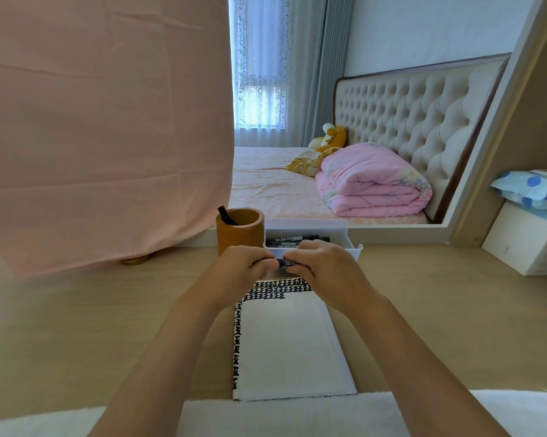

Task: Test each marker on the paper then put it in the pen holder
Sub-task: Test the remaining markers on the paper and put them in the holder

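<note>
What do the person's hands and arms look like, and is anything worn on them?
The left hand and the right hand are bare: no gloves, no rings visible. The left forearm and right forearm are bare too, with no sleeve, watch or bracelet in view.

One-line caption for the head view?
Left hand and right hand grip a marker by the paper, pen holder behind.

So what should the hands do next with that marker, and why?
Probably pull the cap off. The left hand and right hand both pinch one marker by its ends, near the paper, and no tip shows. It needs a test mark before joining the one in the pen holder.
</note>
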### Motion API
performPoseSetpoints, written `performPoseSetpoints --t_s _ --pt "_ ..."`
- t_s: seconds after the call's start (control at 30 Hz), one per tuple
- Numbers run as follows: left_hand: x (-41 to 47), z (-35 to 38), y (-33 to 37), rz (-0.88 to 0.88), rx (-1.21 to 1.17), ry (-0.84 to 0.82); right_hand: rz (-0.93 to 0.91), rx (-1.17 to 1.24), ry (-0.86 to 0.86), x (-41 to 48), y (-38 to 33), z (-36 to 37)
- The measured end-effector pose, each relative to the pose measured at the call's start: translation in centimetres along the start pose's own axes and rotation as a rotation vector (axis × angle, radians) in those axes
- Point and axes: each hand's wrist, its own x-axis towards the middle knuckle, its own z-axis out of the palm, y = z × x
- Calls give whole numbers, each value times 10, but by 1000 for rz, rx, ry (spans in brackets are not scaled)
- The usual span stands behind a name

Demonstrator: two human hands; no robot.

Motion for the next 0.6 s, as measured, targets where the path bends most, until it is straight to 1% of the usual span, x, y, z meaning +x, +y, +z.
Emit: performPoseSetpoints --t_s 0.1,0.17,0.2,0.3,0.47,0.6 --pt "0 -3 -2 50 41 -10 85 132 -141 0 -2 1" --pt "-1 -8 -7 107 116 33 188 230 -231 -1 0 0" --pt "-2 -13 -11 96 126 72 252 288 -259 -3 4 -2" --pt "-5 -25 -32 3 125 165 357 438 -260 -6 13 -10" --pt "-7 -15 -66 -162 311 129 455 674 -207 -4 10 -12" --pt "-11 -8 -78 -281 374 120 452 790 -181 -5 5 -15"
